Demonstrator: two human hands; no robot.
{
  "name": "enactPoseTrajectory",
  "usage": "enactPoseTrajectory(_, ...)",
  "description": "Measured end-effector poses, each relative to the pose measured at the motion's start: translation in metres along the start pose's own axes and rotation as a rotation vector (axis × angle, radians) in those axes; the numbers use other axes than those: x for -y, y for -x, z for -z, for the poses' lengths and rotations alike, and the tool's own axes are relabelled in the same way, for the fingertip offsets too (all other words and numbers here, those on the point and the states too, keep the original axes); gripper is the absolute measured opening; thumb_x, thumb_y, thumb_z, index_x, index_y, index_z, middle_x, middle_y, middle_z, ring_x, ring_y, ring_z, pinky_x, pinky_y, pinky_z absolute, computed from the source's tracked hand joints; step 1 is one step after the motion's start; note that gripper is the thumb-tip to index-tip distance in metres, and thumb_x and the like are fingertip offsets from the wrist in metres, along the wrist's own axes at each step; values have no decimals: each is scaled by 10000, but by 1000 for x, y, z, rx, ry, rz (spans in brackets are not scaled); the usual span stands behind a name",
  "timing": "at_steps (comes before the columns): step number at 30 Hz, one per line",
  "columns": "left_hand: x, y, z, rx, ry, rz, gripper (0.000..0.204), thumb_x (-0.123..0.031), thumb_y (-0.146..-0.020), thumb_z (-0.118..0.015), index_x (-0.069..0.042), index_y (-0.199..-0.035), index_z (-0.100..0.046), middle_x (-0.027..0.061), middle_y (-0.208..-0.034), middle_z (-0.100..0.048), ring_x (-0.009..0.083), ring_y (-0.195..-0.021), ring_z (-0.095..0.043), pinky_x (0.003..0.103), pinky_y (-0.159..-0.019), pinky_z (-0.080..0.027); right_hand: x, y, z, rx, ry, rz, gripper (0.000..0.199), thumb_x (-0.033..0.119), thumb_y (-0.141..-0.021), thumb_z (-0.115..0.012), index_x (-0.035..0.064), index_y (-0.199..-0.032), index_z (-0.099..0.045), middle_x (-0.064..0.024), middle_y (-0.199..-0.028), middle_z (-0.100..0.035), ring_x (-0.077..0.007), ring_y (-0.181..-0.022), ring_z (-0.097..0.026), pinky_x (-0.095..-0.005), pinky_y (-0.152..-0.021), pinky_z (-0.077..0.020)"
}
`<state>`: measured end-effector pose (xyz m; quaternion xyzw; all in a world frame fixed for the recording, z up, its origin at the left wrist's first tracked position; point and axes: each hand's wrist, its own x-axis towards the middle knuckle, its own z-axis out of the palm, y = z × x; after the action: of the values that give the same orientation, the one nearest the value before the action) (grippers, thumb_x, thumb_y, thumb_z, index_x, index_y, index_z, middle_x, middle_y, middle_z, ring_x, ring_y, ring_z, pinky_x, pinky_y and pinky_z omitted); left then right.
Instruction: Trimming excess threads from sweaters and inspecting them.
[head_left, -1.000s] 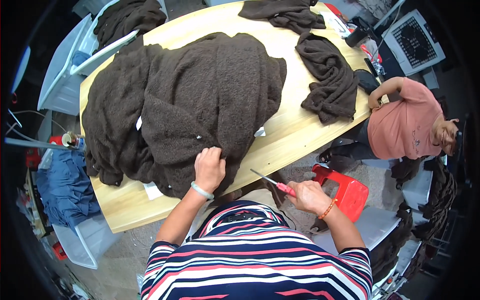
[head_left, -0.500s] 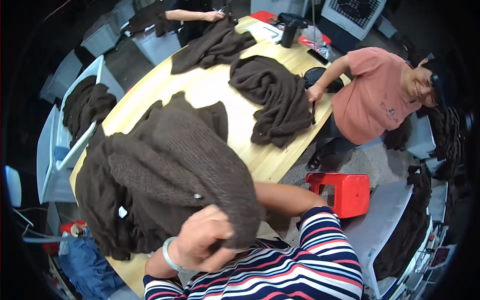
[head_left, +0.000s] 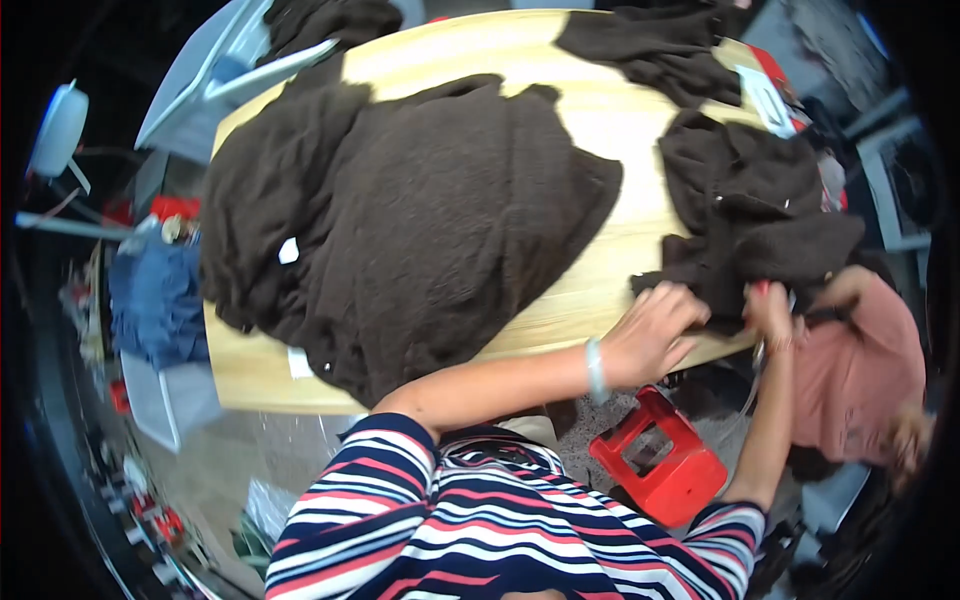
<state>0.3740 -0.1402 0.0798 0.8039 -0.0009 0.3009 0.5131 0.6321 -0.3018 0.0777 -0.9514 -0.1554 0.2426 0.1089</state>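
Observation:
On the right of the table, my left hand, a pale bracelet on its wrist, reaches to the near edge of a dark brown knitted garment. Its fingers are bent but apart from the thumb, with nothing seen between them. My right hand is closed beside the same garment. A small red thing shows at its fingers, its kind too blurred to tell. Left of my hands a large brown knit garment lies spread over a bunched pile of brown knitwear with white tags.
A co-worker in a pink shirt stands at the right table edge, one arm near the garment. A red stool stands below my forearms. More brown knitwear lies at the far edge. Blue cloth hangs left of the table.
My view has turned rightward. My left hand has left the large brown garment, which now lies flatter, and both hands have moved right to the co-worker's garment. The co-worker has bent lower.

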Motion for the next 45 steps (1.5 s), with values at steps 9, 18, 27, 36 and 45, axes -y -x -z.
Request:
enactPoseTrajectory(9, -17, 262, 164, -15, -808, 584, 552, -123, -662, -777, -69, -1177, -584, 175, -1202, -511, 362, -1116, -495, 462, -929, -390, 9, 128, -137, -51, -41, 171, 514, 221, -887, -620, 84, -1361, -477, -285, -1024, -647, -444, -982, -620, -482, -835, -489)
enactPoseTrajectory(18, -6, 354, 207, -471, -316, 962, 273, -123, -793, -735, 32, -945, -567, 191, -816, -569, 329, -732, -569, 360, -688, -466, 133, 219, -162, 94, 74, 548, 502, 176, -871, -648, 139, -1347, -493, -229, -992, -658, -409, -952, -640, -435, -806, -513)
enactPoseTrajectory(27, -12, 333, 306, -834, -211, 737, 148, -112, -939, -589, 9, -854, -573, -20, -758, -507, 54, -707, -440, 231, -625, -392, 186, 265, -179, 129, 87, 712, 478, 168, -868, -653, 92, -1316, -506, -204, -965, -661, -398, -918, -641, -434, -792, -512)
enactPoseTrajectory(36, -10, 307, 347, -692, -1048, 360, 190, -54, -830, -676, -12, -1002, -608, 126, -983, -611, 268, -898, -596, 345, -796, -483, 191, 283, -189, 70, 119, 724, 468, 186, -863, -665, 114, -1303, -520, -194, -913, -654, -386, -864, -638, -430, -757, -510)
enactPoseTrajectory(45, 49, 245, 248, 241, -962, 62, 482, -132, -811, -615, -119, -1288, -541, 101, -1340, -539, 305, -1284, -450, 444, -1011, -385, 182, 305, -189, 139, 130, 731, 481, 232, -851, -674, 124, -1296, -531, -215, -784, -648, -401, -768, -642, -458, -687, -510)
